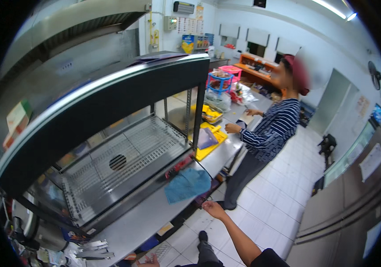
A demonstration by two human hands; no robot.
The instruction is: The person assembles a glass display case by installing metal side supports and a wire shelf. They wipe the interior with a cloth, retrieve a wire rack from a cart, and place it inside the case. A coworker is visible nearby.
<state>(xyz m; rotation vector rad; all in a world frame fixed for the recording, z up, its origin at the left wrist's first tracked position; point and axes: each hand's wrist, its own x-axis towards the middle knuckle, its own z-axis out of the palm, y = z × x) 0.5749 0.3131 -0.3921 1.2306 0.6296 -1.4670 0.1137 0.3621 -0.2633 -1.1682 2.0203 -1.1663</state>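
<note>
Right hand off the front edge of the steel counter, fingers bent toward thumb; can't tell how closed or whether they grip anything. Blue cloth is near it, between 10 and 11 o'clock, lying on the counter. Left hand low at 6 o'clock in view, partly cropped, fingers loosely spread, nothing seen in them. Display cabinet with perforated shelf at its 11 o'clock. Co-worker in striped top at right hand's 1 o'clock.
</note>
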